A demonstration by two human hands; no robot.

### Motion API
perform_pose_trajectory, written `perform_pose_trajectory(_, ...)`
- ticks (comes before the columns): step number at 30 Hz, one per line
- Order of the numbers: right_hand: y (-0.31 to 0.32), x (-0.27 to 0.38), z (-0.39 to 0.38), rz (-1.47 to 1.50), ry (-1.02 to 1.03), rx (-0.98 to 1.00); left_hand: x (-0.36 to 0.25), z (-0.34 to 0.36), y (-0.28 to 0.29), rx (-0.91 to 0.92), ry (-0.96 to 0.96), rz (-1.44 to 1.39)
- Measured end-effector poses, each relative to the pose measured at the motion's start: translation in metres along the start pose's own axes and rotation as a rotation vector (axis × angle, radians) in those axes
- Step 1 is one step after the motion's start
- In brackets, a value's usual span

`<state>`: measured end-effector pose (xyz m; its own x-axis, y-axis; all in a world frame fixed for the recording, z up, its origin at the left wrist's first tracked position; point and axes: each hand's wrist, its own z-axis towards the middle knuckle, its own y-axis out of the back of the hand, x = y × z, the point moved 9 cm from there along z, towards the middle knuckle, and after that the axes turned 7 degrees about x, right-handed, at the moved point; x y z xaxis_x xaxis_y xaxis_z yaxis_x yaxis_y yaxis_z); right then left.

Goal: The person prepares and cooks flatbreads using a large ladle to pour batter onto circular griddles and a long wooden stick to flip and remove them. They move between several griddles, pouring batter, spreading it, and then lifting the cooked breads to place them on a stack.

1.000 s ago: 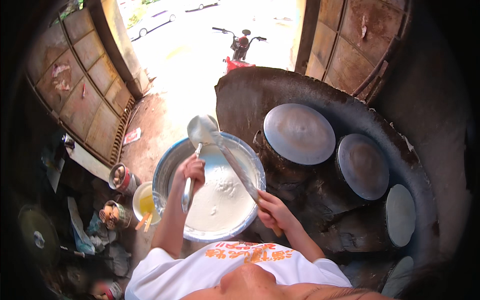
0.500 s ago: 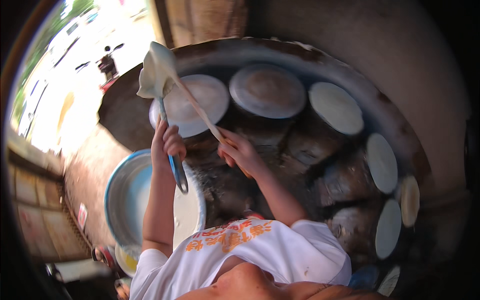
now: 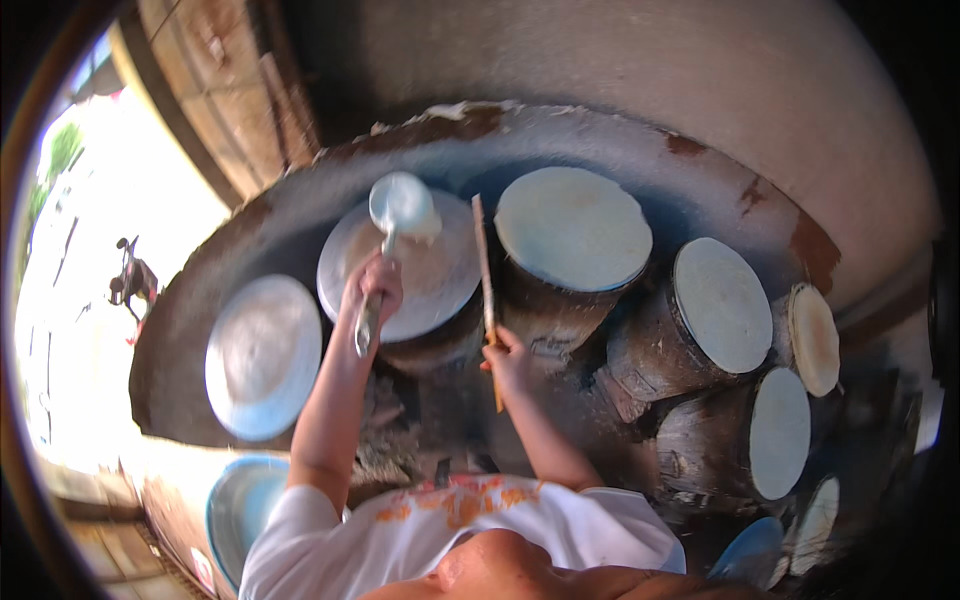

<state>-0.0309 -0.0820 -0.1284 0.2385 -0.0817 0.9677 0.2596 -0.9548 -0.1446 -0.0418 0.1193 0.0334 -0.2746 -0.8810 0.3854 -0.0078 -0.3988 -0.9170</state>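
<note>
"Where is the ladle (image 3: 398, 205) hanging?"

"You are holding it in the upper part of the frame, left of centre. Its bowl is hovering in the picture over a grey round griddle (image 3: 445, 275), and pale batter (image 3: 428, 228) is showing at its lower right edge. Whether the bowl is touching the metal, nobody can tell from this angle."

"And the fingers?"

"On your left hand (image 3: 378, 285) they are wrapping around the ladle's handle. On your right hand (image 3: 512, 362) they are gripping the lower end of a long, narrow stick (image 3: 485, 265), which is pointing up the frame just beside the griddle's right edge."

"What is lying around them?"

"Right of the stick, a pale round layer (image 3: 573, 228) is covering the next griddle. More pale rounds are running down the right side, and a browner round (image 3: 815, 340) is resting near the right edge. Another grey griddle (image 3: 263, 355) is lying left of your left forearm."

"Farther out?"

"A blue-rimmed basin (image 3: 235, 505) is peeking out at lower left, partly behind your white shirt (image 3: 560, 520). A motorbike (image 3: 132, 280) is standing in the bright opening at far left."
</note>
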Motion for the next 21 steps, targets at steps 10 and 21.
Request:
perform_pose_trajectory(10, -0.032, 0.045, 0.03, -0.513, 0.413, -0.273, -0.086, 0.105, 0.073, -0.27, -0.073, 0.646)
perform_pose_trajectory(21, -0.044, 0.07, 0.054, -0.928, 0.517, -0.172, -0.19, 0.081, 0.033, -0.547, -0.318, 1.532)
